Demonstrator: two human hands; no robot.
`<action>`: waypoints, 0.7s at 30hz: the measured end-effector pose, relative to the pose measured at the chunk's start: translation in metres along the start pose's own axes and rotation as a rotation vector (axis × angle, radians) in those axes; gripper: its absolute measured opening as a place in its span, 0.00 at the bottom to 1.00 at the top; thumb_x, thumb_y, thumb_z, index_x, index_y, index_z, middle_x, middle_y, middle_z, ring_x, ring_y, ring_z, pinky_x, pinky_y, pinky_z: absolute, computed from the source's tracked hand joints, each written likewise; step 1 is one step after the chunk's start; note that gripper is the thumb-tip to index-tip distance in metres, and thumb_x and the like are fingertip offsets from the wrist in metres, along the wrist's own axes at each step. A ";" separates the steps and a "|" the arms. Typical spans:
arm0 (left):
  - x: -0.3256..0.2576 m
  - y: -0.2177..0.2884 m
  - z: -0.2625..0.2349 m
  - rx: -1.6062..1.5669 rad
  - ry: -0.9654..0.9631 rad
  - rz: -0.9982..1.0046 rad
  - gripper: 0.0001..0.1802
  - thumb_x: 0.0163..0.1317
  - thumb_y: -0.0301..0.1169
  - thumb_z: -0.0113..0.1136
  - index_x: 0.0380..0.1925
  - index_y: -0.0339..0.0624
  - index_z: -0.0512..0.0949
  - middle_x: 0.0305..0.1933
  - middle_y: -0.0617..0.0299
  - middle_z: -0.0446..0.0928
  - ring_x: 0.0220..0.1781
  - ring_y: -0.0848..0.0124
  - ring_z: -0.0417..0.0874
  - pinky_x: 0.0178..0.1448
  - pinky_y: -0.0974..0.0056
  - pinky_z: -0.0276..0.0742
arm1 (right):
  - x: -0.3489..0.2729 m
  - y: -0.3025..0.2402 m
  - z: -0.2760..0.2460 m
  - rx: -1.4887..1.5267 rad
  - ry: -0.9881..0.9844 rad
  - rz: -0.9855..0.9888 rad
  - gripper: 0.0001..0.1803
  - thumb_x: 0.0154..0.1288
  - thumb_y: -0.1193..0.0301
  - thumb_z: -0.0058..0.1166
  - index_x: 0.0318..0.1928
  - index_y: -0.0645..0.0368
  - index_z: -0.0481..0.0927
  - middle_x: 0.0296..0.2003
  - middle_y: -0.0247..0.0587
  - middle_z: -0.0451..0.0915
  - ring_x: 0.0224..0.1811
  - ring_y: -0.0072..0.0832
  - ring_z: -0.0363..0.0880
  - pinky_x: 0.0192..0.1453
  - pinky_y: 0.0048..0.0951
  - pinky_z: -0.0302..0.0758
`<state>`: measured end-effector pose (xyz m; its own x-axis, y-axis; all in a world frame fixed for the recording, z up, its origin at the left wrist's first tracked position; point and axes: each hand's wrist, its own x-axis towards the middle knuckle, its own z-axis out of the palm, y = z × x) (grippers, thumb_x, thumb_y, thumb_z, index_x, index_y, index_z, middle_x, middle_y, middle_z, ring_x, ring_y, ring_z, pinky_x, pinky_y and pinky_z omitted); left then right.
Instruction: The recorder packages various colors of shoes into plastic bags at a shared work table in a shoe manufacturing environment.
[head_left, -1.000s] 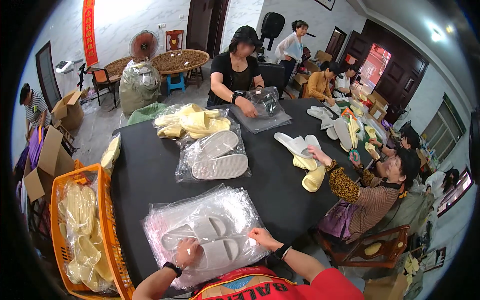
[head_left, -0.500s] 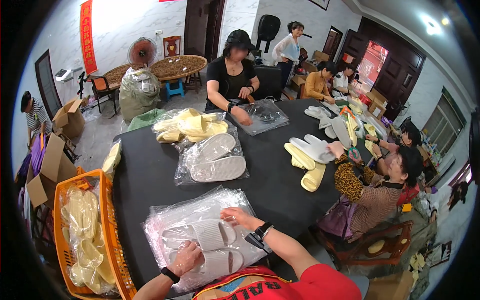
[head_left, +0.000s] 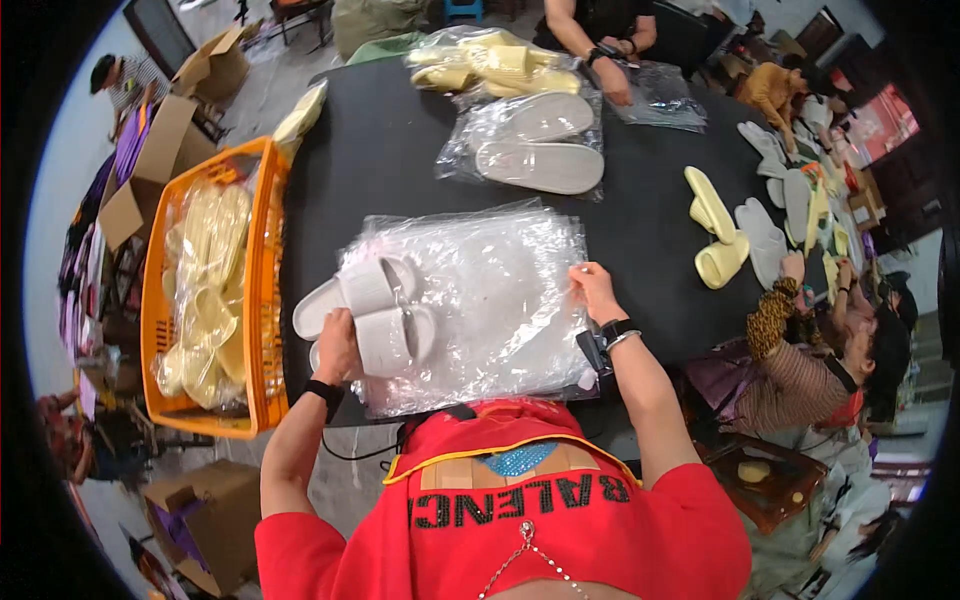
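Note:
A pair of light grey slippers [head_left: 378,338] lies at the left side of a stack of clear plastic bags [head_left: 500,300] on the black table. My left hand [head_left: 338,348] is closed round the slippers at their left side, with the soles partly hidden by the fingers. At the right edge of the stack, my right hand [head_left: 596,292] has its fingers pinched on the edge of a bag. Whether it grips one bag or several I cannot tell.
An orange basket [head_left: 265,300] of bagged yellow slippers stands left of the table [head_left: 640,210]. Beyond the stack lie bagged grey slippers [head_left: 540,168] and bagged yellow slippers [head_left: 500,65]. Loose yellow slippers [head_left: 722,260] are to the right, near a co-worker's sleeve [head_left: 770,320].
My left hand and the grey slippers have shifted to the left across the bags. My right hand has left the slippers for the stack's right edge. The view has tilted downward.

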<state>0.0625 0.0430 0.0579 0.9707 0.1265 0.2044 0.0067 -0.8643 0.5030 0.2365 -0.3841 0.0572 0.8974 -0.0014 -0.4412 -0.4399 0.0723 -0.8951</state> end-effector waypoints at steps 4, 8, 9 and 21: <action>0.006 -0.035 -0.027 -0.271 0.344 -0.283 0.12 0.57 0.23 0.39 0.40 0.33 0.70 0.37 0.45 0.71 0.41 0.50 0.71 0.45 0.59 0.66 | 0.008 0.012 0.000 -0.106 -0.003 0.032 0.07 0.57 0.69 0.54 0.32 0.55 0.70 0.23 0.31 0.73 0.20 0.17 0.71 0.21 0.21 0.69; 0.035 0.031 -0.103 -0.719 0.457 -0.274 0.20 0.59 0.23 0.43 0.53 0.34 0.65 0.51 0.55 0.70 0.53 0.67 0.70 0.56 0.65 0.65 | -0.004 0.010 0.020 -0.207 -0.005 0.036 0.09 0.57 0.67 0.54 0.34 0.55 0.69 0.24 0.32 0.74 0.22 0.18 0.71 0.22 0.23 0.70; 0.042 0.039 -0.113 -0.655 0.506 -0.196 0.20 0.56 0.20 0.45 0.51 0.34 0.66 0.47 0.54 0.72 0.51 0.66 0.72 0.55 0.64 0.67 | -0.007 0.008 0.028 -0.265 -0.019 0.038 0.10 0.56 0.67 0.54 0.34 0.56 0.69 0.24 0.32 0.74 0.22 0.19 0.72 0.22 0.23 0.70; 0.035 0.140 0.062 0.046 -0.412 0.420 0.08 0.50 0.29 0.49 0.31 0.39 0.69 0.34 0.56 0.69 0.39 0.58 0.73 0.39 0.55 0.72 | 0.011 0.005 0.042 -0.151 -0.205 0.365 0.22 0.55 0.48 0.49 0.41 0.51 0.72 0.25 0.29 0.70 0.24 0.21 0.68 0.25 0.27 0.68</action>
<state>0.1124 -0.1039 0.0832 0.9058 -0.4225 0.0306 -0.3967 -0.8208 0.4110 0.2449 -0.3423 0.0504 0.6634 0.1962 -0.7220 -0.7156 -0.1155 -0.6889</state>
